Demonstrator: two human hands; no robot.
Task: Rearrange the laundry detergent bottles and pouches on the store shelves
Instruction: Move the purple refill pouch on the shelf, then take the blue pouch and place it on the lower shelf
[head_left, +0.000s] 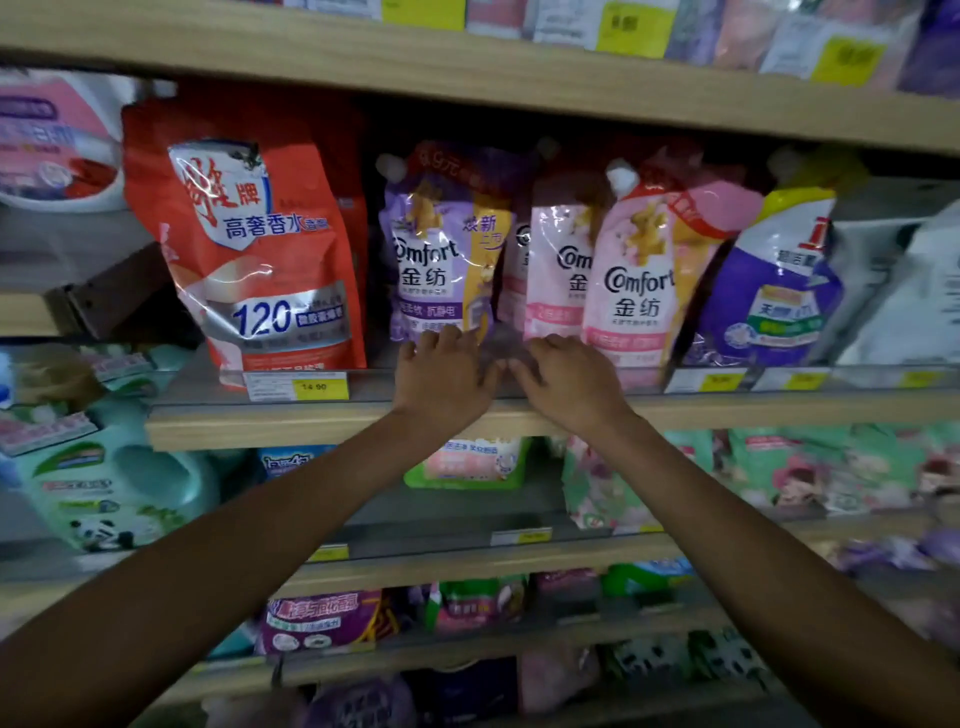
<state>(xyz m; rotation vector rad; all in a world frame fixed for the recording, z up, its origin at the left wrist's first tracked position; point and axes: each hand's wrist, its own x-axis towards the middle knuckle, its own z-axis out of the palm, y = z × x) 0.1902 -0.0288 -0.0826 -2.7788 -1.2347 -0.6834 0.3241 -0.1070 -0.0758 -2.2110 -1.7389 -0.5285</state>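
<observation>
We are facing a wall of wooden shelves, and the one that matters is the middle shelf (332, 423), whose front lip carries a clear price rail. Along it stand refill pouches, each with its long axis upright and its spout at the top: a big red pouch (249, 244) at the left, then a purple Comfort pouch (441, 244), then two pink Comfort pouches, the left one (558, 270) partly tucked behind the right one (636, 275), which leans a little to the right, and a purple-and-white pouch (774, 280) further right.

Both our arms reach up and away from us to this shelf. Our left hand (444, 371) lies palm down with fingers loosely curled, fingertips touching the bottom edge of the purple Comfort pouch; it grips nothing. Our right hand (566, 376) is spread in the same manner, fingertips at the foot of the left pink pouch, also holding nothing that we can see. The thumbs nearly meet over the gap between the two pouches.

We judge the coming move turns on this: each pouch stands directly beyond its own hand, just above the fingertips, so the left hand serves the purple pouch and the right the pink.
</observation>
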